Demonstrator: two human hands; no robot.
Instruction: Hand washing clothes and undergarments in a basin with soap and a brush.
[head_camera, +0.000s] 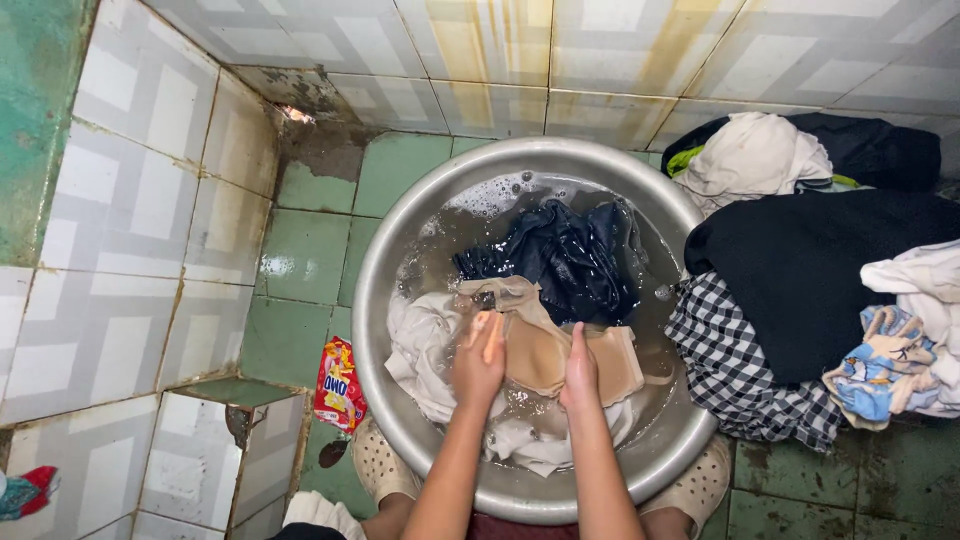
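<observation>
A big round metal basin (400, 400) of soapy water sits on the green tiled floor. In it lie a dark navy garment (565, 255), white cloth (420, 335) and a beige garment (545, 345). My left hand (478, 358) and my right hand (580, 372) both grip the beige garment, close together over the water near the basin's near side.
A heap of dry clothes lies right of the basin: a black piece (800, 265), a black-and-white checked cloth (745, 375), white pieces (750, 155) and a printed blue cloth (880, 365). A red detergent sachet (338, 385) lies on the floor at the basin's left. Tiled walls stand left and behind.
</observation>
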